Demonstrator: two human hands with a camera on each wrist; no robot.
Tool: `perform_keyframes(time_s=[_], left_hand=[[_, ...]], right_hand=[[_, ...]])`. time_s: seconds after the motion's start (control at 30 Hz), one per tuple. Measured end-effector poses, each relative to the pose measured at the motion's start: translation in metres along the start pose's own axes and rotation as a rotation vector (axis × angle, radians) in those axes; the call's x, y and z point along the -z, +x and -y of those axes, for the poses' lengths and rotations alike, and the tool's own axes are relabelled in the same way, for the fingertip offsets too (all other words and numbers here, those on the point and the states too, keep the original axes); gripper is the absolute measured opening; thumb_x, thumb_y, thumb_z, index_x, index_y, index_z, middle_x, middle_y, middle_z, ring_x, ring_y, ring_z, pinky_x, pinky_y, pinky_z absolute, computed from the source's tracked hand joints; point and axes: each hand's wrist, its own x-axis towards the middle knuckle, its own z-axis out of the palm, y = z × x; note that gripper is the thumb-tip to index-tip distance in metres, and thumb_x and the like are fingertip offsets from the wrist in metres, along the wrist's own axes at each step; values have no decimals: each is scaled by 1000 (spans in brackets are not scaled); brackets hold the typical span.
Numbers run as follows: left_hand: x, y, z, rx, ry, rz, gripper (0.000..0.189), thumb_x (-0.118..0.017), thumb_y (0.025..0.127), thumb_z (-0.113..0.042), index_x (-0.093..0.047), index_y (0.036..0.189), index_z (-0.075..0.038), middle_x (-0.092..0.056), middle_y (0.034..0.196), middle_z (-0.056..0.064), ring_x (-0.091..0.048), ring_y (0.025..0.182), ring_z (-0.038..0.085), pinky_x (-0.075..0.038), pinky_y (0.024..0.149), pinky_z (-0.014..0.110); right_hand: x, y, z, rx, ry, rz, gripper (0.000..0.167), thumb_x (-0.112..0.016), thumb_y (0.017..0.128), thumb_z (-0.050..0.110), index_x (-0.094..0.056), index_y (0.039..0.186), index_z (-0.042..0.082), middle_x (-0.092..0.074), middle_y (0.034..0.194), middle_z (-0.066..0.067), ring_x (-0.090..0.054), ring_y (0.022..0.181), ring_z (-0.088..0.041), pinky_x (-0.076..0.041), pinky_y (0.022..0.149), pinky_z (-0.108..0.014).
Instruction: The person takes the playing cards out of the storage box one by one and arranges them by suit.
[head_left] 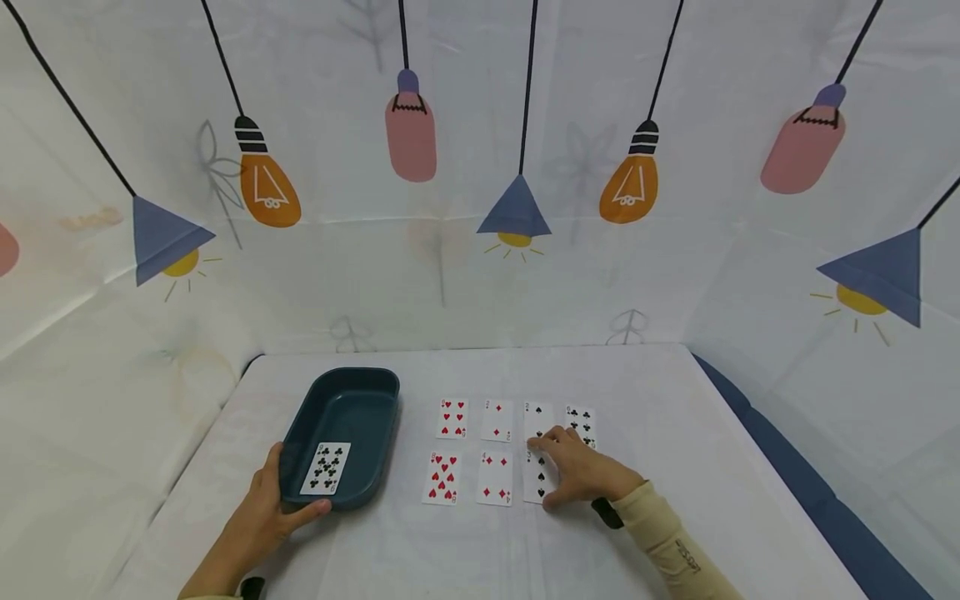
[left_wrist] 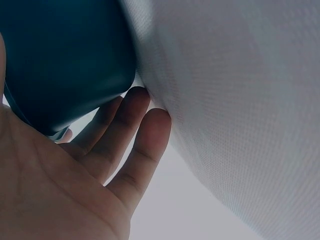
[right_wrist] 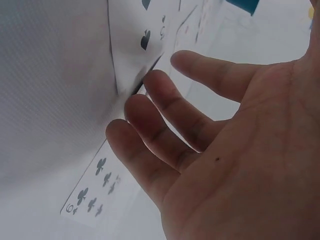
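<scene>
My left hand (head_left: 258, 512) holds the near left corner of a dark teal tray (head_left: 384, 433), its thumb on the front edge and fingers along the outer side. The left wrist view shows those fingers against the tray wall (left_wrist: 75, 55), close to the cloth. Inside the tray lies a clubs playing card (head_left: 326, 468). My right hand (head_left: 581, 471) is over the near spades card (head_left: 537, 479), fingertips by its far edge and thumb by its near edge. Beyond it lies another spades card (head_left: 537, 414). A six of clubs (right_wrist: 92, 192) is partly hidden by the right hand.
Left of the right hand, face-up cards lie in two rows: six of hearts (head_left: 452, 418) and two of diamonds (head_left: 497, 420) behind, another hearts card (head_left: 441, 479) and four of diamonds (head_left: 495, 479) nearer. A white cloth (head_left: 420, 558) covers the table. Lamp-printed curtains surround it.
</scene>
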Motion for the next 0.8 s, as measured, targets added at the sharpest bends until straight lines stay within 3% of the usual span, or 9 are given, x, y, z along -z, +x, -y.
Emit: perform_keyframes(time_s=[0.23, 0.6, 0.8], left_hand=[[0, 1, 1, -6, 0, -6, 137, -76, 79, -65, 16, 158, -2, -15, 152, 43, -33, 132, 56, -31, 102, 72], [-1, 0, 2, -20, -8, -23, 137, -76, 79, -67, 14, 158, -1, -16, 151, 43, -34, 131, 57, -32, 101, 73], [-1, 0, 2, 3, 9, -8, 136, -76, 79, -67, 15, 158, -2, -17, 151, 43, -35, 131, 57, -32, 102, 72]], right_hand=[[4, 2, 4, -24, 29, -40, 80, -89, 72, 24, -54, 141, 3, -53, 126, -10, -51, 114, -26, -48, 95, -50], [-3, 10, 7, -12, 53, -125, 67, -82, 83, 30, -57, 140, 7, -58, 127, -9, -55, 115, -25, -49, 96, -49], [-6, 19, 13, 1, 97, -127, 60, -75, 89, 33, -56, 141, 10, -60, 126, -6, -59, 115, -24, -50, 95, -47]])
